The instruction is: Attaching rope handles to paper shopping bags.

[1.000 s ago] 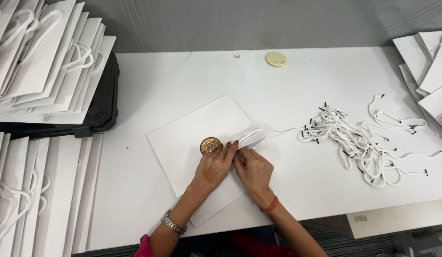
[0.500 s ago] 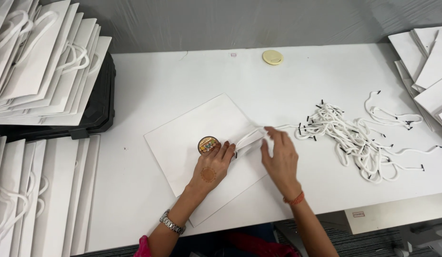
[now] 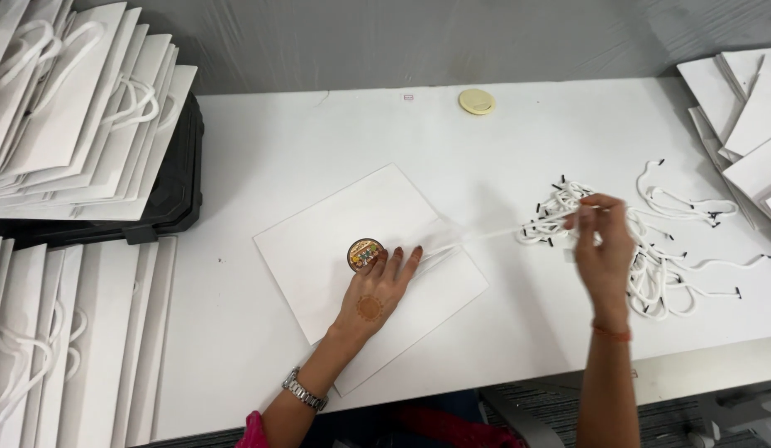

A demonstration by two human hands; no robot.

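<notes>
- Your left hand (image 3: 377, 286) lies flat, fingers spread, on the white paper bag (image 3: 319, 241), pressing it against the white table (image 3: 319, 141). You wear a metal wristwatch (image 3: 304, 391) on that arm.
- The bag lies flat and turned at an angle near the middle of the table; a small round sticker (image 3: 365, 253) with a coloured design sits on it, touching your left fingertips.
- Your right hand (image 3: 603, 245) is raised over the table, its fingers pinched on a white cord handle (image 3: 493, 235) that runs taut from the bag's edge up to your fingertips.
- Just beyond and beside that hand lies a loose pile of white cords (image 3: 676, 249) with black tips.
- To your left, finished bags with handles (image 3: 70, 108) are stacked on a black tray (image 3: 174, 195).
- Flat bags (image 3: 746, 108) sit at the far right.
- A round yellow disc (image 3: 477, 101) rests near the table's far edge.
</notes>
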